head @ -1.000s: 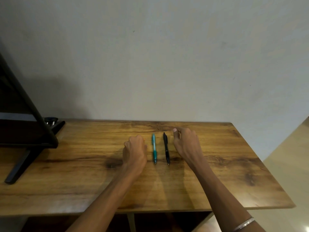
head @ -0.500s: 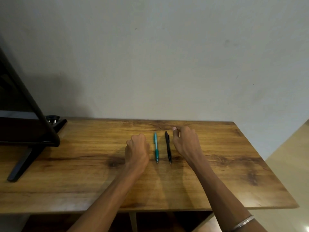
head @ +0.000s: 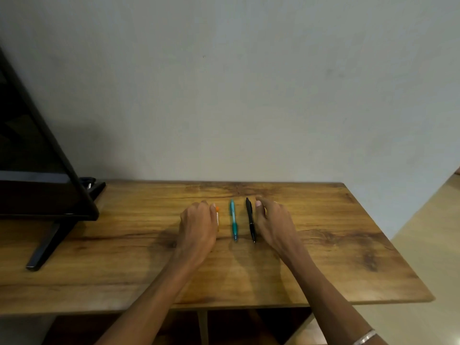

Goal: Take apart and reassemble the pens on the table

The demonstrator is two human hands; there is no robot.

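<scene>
Three pens lie side by side on the wooden table (head: 323, 257), tips toward me. The teal pen (head: 233, 220) is in the middle and the black pen (head: 250, 219) is to its right. An orange-and-white pen (head: 217, 215) shows only as a sliver under the thumb of my left hand (head: 199, 225), whose curled fingers cover the rest of it. Just right of the black pen rests my right hand (head: 273, 225). Its fingers are loosely bent, its thumb is close to the pen's top end, and it holds nothing.
A black monitor (head: 37, 170) on a slanted stand (head: 47, 245) takes up the table's left end, with a small dark object (head: 87, 181) behind it. A plain wall rises right behind the table. The table's right edge drops to a pale floor (head: 428, 245).
My left hand has opened slightly from a tight fist, and the orange-and-white pen now shows at its thumb. The right hand and the other two pens have stayed put.
</scene>
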